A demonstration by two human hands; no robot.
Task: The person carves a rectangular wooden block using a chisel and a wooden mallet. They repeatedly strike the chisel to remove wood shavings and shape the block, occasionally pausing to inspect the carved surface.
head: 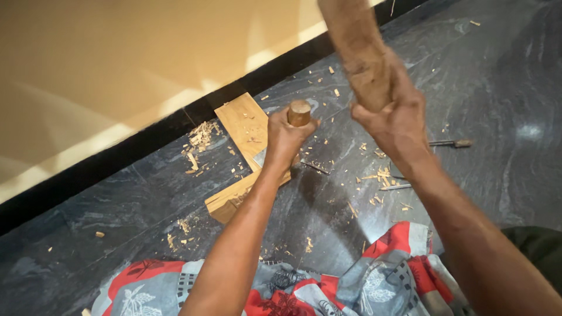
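Left hand (285, 139) wrapped tight round a chisel (299, 113), round wooden handle end poking out the top of the fist, blade end hidden behind the hand so can't tell exactly where it bites. Right hand (396, 120) clamped on a chunky wooden mallet (358, 52), raised up high above the chisel, a bit blurred, head running off the top edge of the shot.

Under the left hand, sitting flat on the dark stone floor (503, 88): L-shaped wooden frame piece (243, 126), two boards joined at a corner, one leg running toward the wall, other leg coming back toward the lap. Pale wood chips (202, 136) heaped just beside the far board, near the black skirting strip (146, 140) along the floor's far edge, more scattered all over the middle of the floor.

Right of the hands, spare chisel (449, 143) lying flat on the floor, well apart from the frame. Couple of thin metal bits (395, 186) among shavings nearer in.

Along the near edge, red-and-grey patterned cloth (380, 281) over the knees.
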